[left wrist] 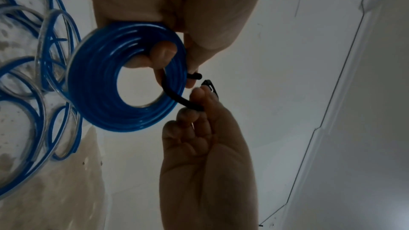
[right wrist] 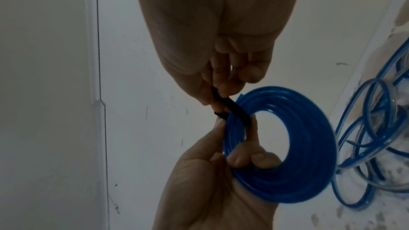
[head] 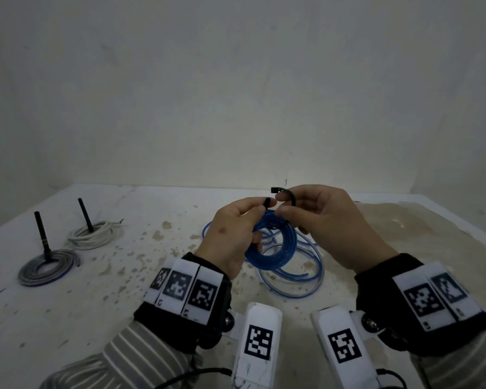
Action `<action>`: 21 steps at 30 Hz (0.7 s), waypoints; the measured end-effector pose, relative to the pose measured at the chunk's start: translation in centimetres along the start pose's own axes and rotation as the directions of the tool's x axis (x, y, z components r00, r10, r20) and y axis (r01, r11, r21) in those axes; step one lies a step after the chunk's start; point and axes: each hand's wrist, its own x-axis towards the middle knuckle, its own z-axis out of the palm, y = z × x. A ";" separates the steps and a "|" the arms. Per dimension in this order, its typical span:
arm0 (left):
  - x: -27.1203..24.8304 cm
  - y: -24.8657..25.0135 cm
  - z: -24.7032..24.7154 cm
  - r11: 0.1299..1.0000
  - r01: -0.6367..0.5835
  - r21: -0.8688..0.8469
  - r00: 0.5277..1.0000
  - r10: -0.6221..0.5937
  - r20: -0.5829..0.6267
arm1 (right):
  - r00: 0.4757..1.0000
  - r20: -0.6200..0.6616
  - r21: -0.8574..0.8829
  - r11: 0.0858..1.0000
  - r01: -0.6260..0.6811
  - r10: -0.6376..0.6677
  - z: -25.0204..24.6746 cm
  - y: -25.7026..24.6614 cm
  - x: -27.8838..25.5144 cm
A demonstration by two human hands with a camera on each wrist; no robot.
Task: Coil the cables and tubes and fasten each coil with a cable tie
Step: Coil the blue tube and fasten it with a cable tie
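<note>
Two hands: both up over the table (head: 101,299), at 12 o'clock from my wrists.
Left hand (head: 230,234): fingers curled through the blue tube coil (head: 275,248), thumb pinning one end of the black cable tie (head: 288,195).
Right hand (head: 328,220): pinches the tie's other end, at 1 o'clock of the coil.
Tie: arcs over the coil's rim, ends apart.
Loose blue tubing (head: 300,279): on the table under the coil.
Surface: white, stained brown; pale wall behind.
Count: two finished coils at 9 o'clock, a grey coil (head: 47,269) and a white coil (head: 93,235), each with an upright black tie.
</note>
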 end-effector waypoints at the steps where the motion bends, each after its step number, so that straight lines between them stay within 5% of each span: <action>1: 0.0 0.0 0.1 1.000 -0.008 0.015 1.000 0.008 -0.003 | 1.000 -0.006 0.018 1.000 -0.020 0.020 0.1 -0.2 0.0; 21: -0.2 0.6 0.8 0.995 0.008 -0.100 1.000 -0.008 0.001 | 0.995 -0.099 -0.023 0.999 0.030 -0.032 0.1 -1.1 0.0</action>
